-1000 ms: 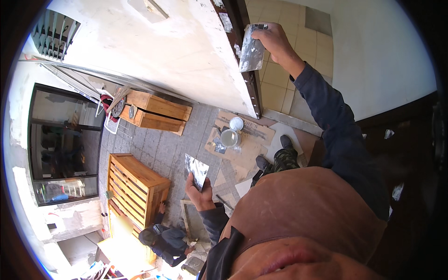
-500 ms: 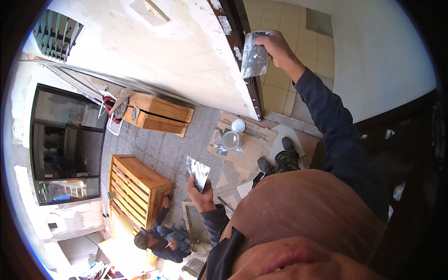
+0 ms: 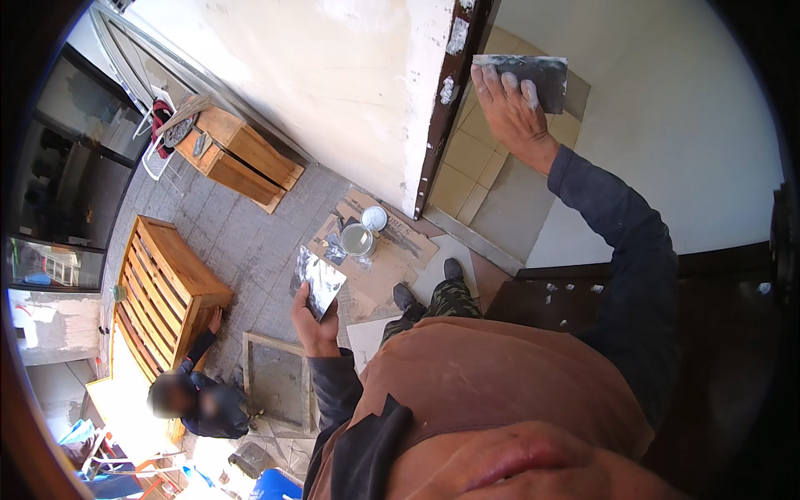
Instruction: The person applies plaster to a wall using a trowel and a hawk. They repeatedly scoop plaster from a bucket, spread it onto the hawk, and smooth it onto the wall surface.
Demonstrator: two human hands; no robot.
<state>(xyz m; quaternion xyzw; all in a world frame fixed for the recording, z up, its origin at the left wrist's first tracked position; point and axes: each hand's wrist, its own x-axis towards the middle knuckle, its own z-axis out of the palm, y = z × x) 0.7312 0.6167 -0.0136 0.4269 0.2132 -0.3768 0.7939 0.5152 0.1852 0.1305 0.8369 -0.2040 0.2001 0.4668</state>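
My right hand is raised at the upper right, its whitened fingers closed over a flat rectangular putty scraper. The scraper lies level across the fingertips, close to a dark door frame dotted with white putty patches. Whether its edge touches the frame, I cannot tell. Lower and to the left, my left hand grips a second flat metal plate, smeared with white putty on its upper face. Beyond it on the ground stand an open tub of pale material and a white round lid or pail.
Flattened cardboard lies under the tub. Wooden cabinet and slatted wooden crate stand at the left. Beside the crate a person crouches, near a framed panel. A dark door with white patches is at my right.
My right hand has shifted right and turned, so the scraper now lies crosswise instead of hanging down. My left hand still holds its plate. The whole view has swung round.
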